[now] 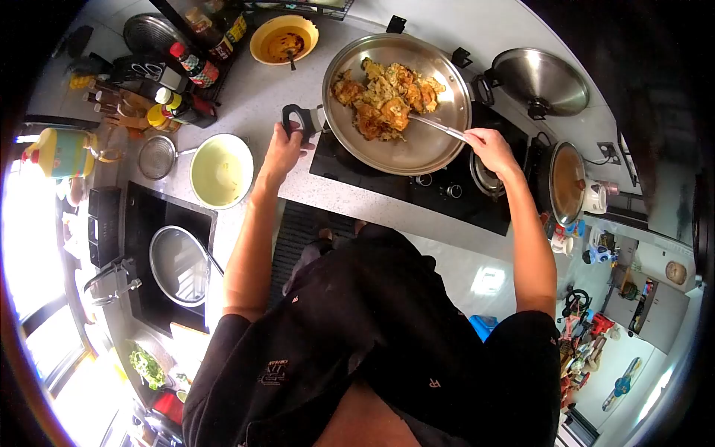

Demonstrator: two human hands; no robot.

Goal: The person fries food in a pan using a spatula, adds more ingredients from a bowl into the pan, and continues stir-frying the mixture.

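A wide steel pan (439,153) sits over the black stove, with browned, yellowish pieces of food (391,97) in its middle. My left hand (284,149) is closed on the pan's black handle (299,119), left of the pan. My right hand (489,151) grips the metal handle of a utensil (443,128) at the pan's right rim. The utensil's far end is at the food, and its tip is hidden there.
A pale green bowl (222,171), a strainer (157,157) and a yellow bowl of liquid (284,40) stand on the left counter (253,97). Sauce bottles (195,65) stand behind. A steel lid (540,82) and another pan (566,184) are at the right.
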